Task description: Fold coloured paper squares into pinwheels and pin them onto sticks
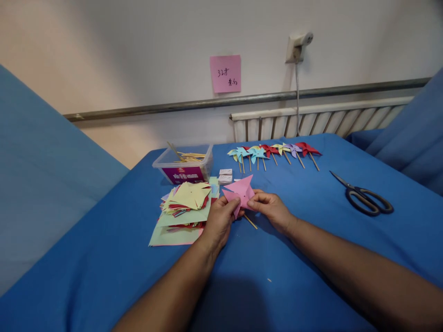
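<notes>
Both hands hold a pink paper pinwheel sheet point(243, 189) with slits cut in from its corners and a small dark hole at the middle. My left hand point(223, 214) pinches its lower left side, thumb on top. On the other side my right hand point(269, 207) grips the right edge between thumb and fingers. Below the paper a thin wooden stick point(250, 222) shows, its upper end hidden; whether it touches the paper I cannot tell. Left of my left hand lies a stack of cut coloured paper point(188, 196), yellow on top, on larger green sheets point(173, 236).
A clear plastic box point(183, 173) of wooden sticks point(190, 157) stands behind the stack. Small white boxes point(225, 176) sit beside it. Several finished pinwheels point(258, 153) lie in a row at the back. Black-handled scissors point(367, 198) rest on the right of the blue cloth point(114, 258).
</notes>
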A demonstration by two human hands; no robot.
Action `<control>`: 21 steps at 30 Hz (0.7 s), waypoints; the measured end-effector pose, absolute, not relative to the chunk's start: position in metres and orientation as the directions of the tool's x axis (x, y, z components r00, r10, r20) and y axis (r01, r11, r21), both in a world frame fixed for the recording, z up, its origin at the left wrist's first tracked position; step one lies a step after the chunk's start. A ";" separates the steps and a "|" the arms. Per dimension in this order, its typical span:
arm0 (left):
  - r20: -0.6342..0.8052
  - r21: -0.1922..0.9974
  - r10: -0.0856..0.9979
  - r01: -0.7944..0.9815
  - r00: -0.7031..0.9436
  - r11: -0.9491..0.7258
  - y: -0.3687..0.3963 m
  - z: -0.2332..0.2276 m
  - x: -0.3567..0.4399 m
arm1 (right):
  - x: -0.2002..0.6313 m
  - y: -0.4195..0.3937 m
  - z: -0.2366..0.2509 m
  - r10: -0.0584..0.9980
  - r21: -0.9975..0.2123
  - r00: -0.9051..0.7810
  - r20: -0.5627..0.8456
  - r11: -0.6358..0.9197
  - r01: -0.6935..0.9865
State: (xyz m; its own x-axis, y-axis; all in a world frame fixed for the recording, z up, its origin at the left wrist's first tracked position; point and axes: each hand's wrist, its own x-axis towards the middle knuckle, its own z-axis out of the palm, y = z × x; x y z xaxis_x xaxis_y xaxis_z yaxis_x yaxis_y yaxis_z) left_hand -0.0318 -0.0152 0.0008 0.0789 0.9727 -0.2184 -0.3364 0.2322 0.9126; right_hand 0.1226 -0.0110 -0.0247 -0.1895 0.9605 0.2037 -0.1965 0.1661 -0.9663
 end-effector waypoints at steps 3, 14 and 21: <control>-0.193 0.925 0.979 -0.320 0.062 0.202 -0.015 0.000 -0.032 | 0.123 -0.012 -0.025 0.953 -0.969 -0.232 0.193 0.149 -0.197; -0.181 0.948 0.979 -0.249 0.093 0.199 -0.017 0.004 -0.030 | 0.121 -0.011 -0.024 0.970 -0.979 -0.186 0.158 0.130 -0.156; -0.190 0.946 0.978 -0.251 0.085 0.206 -0.018 0.007 -0.030 | 0.120 -0.011 -0.025 0.979 -0.985 -0.171 0.111 0.086 -0.149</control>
State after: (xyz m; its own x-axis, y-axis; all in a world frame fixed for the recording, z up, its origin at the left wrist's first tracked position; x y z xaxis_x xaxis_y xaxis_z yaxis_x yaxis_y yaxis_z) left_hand -0.0300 -0.0185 0.0068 0.0854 0.9780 -0.1903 -0.2508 0.2059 0.9459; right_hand 0.1198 -0.0110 -0.0245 -0.1709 0.9790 0.1112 -0.1486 0.0860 -0.9852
